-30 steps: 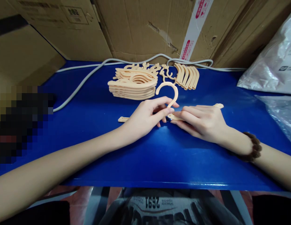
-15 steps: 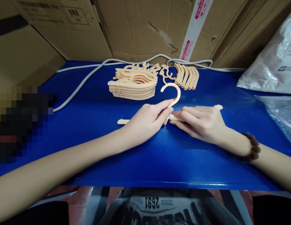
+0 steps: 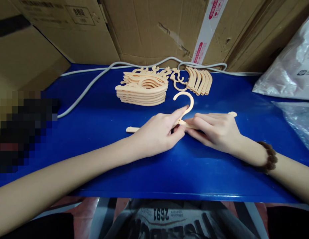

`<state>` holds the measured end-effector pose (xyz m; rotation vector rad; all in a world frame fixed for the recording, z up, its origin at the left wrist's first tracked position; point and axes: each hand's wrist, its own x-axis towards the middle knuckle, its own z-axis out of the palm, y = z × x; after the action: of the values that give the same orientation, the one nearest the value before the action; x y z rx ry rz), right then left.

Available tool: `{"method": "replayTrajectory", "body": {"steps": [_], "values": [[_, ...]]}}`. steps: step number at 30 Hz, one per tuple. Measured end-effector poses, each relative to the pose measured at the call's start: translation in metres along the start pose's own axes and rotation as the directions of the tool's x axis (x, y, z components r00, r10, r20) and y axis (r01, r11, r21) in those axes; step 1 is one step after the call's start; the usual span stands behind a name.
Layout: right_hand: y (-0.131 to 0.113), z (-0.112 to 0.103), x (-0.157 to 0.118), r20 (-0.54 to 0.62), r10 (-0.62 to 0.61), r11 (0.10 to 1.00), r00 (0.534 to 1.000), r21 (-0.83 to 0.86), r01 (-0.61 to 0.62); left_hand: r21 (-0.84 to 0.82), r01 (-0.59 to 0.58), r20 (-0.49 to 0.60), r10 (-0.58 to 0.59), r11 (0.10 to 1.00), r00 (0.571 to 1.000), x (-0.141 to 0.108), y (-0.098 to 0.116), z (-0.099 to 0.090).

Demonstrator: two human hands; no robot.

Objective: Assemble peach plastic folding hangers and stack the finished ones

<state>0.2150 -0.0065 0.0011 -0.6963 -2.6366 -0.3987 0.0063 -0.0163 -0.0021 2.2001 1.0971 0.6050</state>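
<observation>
A cream plastic clothes hanger (image 3: 191, 99) lies between my hands, its hook curving up and away from me. My left hand (image 3: 161, 132) is closed on it near the centre joint, with the index finger along the base of the hook. One arm end of the hanger sticks out left of this hand. My right hand (image 3: 211, 129) pinches the other arm just right of the joint, and that arm's tip shows beyond the knuckles. The hands cover most of both arms. Behind them sits a stack of cream hanger pieces (image 3: 141, 94).
Curved cream hanger arms (image 3: 200, 81) lie in a row at the back, beside loose hooks (image 3: 178, 79). A grey cable (image 3: 87, 88) runs along the blue table (image 3: 154, 176). Cardboard boxes (image 3: 149, 30) stand behind. Plastic bags (image 3: 288, 69) rest at the right.
The hook has tilted slightly lower and toward me. My left fingers have shifted, the index finger now stretched along the hook's base and the thumb lower. My right hand keeps its grip.
</observation>
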Motion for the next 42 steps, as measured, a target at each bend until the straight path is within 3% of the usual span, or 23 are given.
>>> {"method": "replayTrajectory", "body": {"steps": [4,6,10,13,16,22,27,31,36,42], "values": [[0.000,0.000,0.001,-0.014,-0.012,1.000,1.000,-0.014,0.012,0.084,-0.006,0.023,0.004,0.996,1.000,0.000,0.002,-0.004],[0.001,-0.001,0.001,-0.014,-0.003,1.000,1.000,-0.014,0.002,0.246,-0.014,0.041,0.004,0.969,0.999,0.000,0.004,-0.008],[0.010,0.001,-0.001,0.019,0.196,0.980,0.980,0.033,-0.196,0.627,-0.042,0.082,-0.013,0.778,0.997,0.000,0.004,-0.015],[0.016,0.003,-0.003,0.062,0.359,0.931,0.931,0.051,-0.362,0.726,-0.110,0.069,0.088,0.679,0.994,-0.001,0.000,-0.017],[0.019,0.005,-0.003,0.085,0.400,0.913,0.912,0.051,-0.405,0.774,-0.212,0.064,0.259,0.597,0.964,0.000,-0.007,-0.019],[0.019,0.002,-0.004,0.120,0.321,0.932,0.939,0.137,-0.336,0.752,-0.399,0.141,0.464,0.524,0.874,0.007,-0.018,-0.026],[0.017,-0.003,-0.003,0.037,0.051,0.974,0.998,0.220,-0.057,0.708,-0.495,0.182,0.547,0.504,0.817,0.003,-0.011,-0.024],[0.014,-0.004,-0.005,-0.072,-0.109,0.983,0.991,0.141,0.118,0.666,-0.545,0.178,0.601,0.509,0.779,-0.003,0.000,-0.016],[0.011,-0.003,-0.005,-0.074,-0.103,0.995,0.992,-0.003,0.103,0.652,-0.563,0.155,0.638,0.507,0.754,-0.003,-0.003,-0.011],[0.013,-0.007,0.000,-0.041,0.044,0.995,0.998,-0.084,-0.047,0.686,-0.527,0.180,0.584,0.502,0.791,-0.003,-0.007,-0.011]]}}
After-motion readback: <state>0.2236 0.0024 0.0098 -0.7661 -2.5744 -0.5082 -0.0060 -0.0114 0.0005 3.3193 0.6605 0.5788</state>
